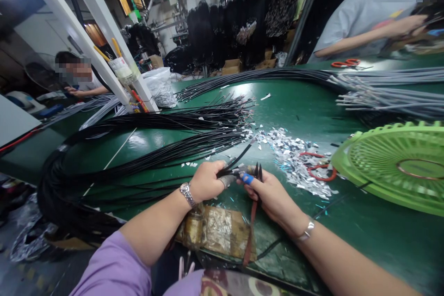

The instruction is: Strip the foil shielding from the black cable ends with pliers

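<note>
left of the fan (391, 166), the left hand (207, 180) clasps cables (241, 156), fingers closed; the right hand's (268, 192) fingers curl round a tool (258, 170). likely working their ends; the next move calls for steady grip.

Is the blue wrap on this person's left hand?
No, the blue wrap is on the right hand, while the left hand holds black cables.

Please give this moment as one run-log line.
left hand: gripping black cable | right hand: holding dark-tipped tool | ahead: white scraps
</note>
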The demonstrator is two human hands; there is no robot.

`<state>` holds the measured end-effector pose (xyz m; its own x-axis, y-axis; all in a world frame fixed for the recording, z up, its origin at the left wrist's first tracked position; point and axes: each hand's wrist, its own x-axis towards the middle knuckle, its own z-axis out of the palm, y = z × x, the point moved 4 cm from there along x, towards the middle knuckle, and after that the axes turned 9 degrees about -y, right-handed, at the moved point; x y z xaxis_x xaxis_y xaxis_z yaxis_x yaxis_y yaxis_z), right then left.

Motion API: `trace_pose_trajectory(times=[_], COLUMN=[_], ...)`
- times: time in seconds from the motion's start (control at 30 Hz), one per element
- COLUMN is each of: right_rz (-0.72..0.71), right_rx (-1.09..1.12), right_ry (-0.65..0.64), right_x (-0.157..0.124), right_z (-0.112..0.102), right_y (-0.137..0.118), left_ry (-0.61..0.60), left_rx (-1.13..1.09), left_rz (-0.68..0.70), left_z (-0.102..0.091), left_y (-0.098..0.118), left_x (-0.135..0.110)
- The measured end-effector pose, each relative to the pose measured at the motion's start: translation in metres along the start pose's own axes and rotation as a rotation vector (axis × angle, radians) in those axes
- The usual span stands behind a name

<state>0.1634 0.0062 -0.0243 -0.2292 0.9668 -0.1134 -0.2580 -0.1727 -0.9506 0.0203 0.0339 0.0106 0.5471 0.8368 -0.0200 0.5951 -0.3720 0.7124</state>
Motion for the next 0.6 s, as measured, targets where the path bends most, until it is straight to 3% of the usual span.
trace_pose_trajectory(times=[0.2, 0.4, 0.5, 0.6], right_rz=[0.023, 0.204, 0.237, 0.208], right_rx=[0.068, 0.281, 0.264, 0.165], right_ry=[-0.005, -0.133, -0.198, -0.172], right_x=[0.0007, 0.0035, 0.005, 0.0062], right_z=[0.0004, 0.0016, 0.0011, -0.0018], right_y=[0.001, 0.0061, 0.0059, 0.0055], left_ry=[0.001, 0.013, -0.026, -0.039], left_rx=[0.015, 0.069, 0.047, -0.068], left_rz=[0.029, 0.099, 0.109, 0.064], left_z=[0.0003, -0.0008, 0.0023, 0.0057], left_y=[-0.0019, 0.002, 0.001, -0.004], left_x=[0.0003, -0.0018, -0.0018, -0.0001])
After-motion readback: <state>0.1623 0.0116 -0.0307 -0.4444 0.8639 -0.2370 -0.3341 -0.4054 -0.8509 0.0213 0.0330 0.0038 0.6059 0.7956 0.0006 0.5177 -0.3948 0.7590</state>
